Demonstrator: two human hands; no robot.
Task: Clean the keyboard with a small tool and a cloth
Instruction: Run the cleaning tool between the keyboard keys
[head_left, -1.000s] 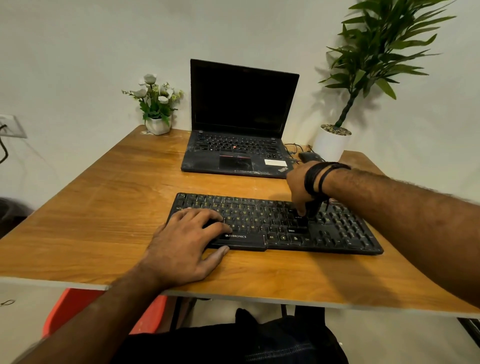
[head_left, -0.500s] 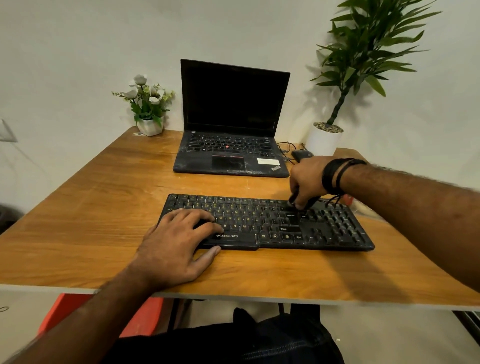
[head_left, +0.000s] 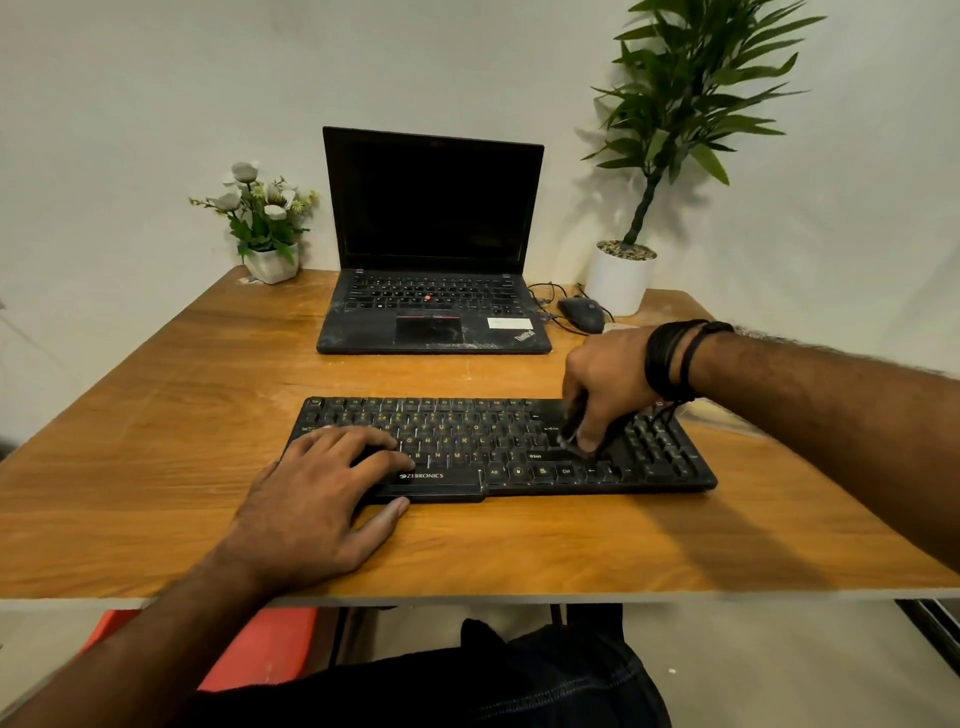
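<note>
A black Zebronics keyboard (head_left: 498, 447) lies flat on the wooden table (head_left: 156, 415), near its front edge. My left hand (head_left: 322, 499) rests palm down on the keyboard's left end, fingers spread over the keys and thumb on the table. My right hand (head_left: 605, 384) is closed around a small dark tool (head_left: 569, 434), whose tip touches the keys right of the Enter key. Black bands circle that wrist. No cloth is visible.
An open black laptop (head_left: 434, 312) sits behind the keyboard. A black mouse (head_left: 582, 314) with its cable lies at its right, next to a tall potted plant (head_left: 621, 280). A small flower pot (head_left: 270, 262) stands back left. A red chair (head_left: 260, 644) shows below the table.
My right hand with the tool moved toward the keyboard's back edge, then came forward again onto the keys near Enter. My left hand stayed in place. The camera view shifted slightly.
</note>
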